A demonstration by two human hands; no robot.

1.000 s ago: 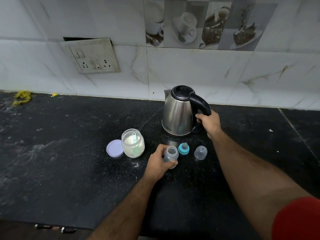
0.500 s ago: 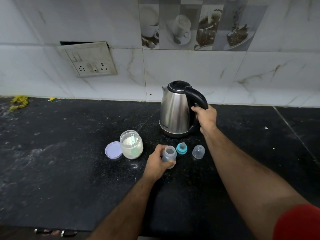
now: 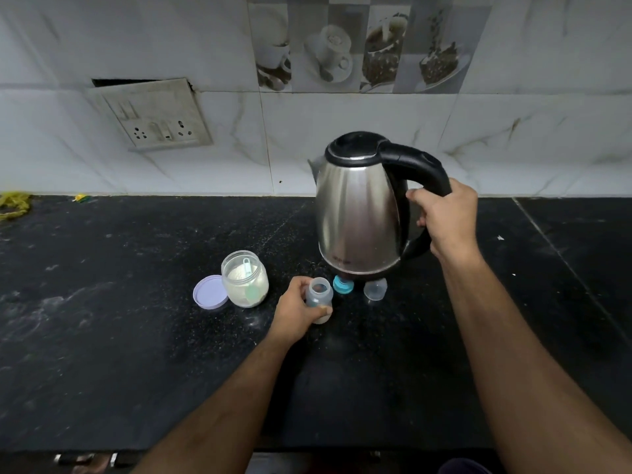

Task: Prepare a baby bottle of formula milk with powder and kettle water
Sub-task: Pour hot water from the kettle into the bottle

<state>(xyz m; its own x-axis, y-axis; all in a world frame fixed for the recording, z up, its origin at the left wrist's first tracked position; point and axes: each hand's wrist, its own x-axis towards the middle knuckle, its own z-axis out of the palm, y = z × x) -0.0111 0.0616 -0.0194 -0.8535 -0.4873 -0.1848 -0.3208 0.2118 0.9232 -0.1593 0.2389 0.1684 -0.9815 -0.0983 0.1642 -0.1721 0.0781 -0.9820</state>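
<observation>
My right hand grips the black handle of the steel kettle, which is lifted above the black counter, its lid down. A small clear baby bottle stands open-topped on the counter with my left hand curled round it. Just behind the bottle, under the kettle's base, lie the teal teat ring and the clear bottle cap. Left of the bottle stands an open jar of formula powder with a scoop inside, its lilac lid lying beside it.
The black stone counter runs wall to wall, with a seam at the right. A switch and socket plate hangs on the tiled wall. Yellow scraps lie at the far left by the wall.
My right hand has lifted the kettle off the counter and brought it nearer, over the teat ring and cap. My left hand keeps its hold on the bottle.
</observation>
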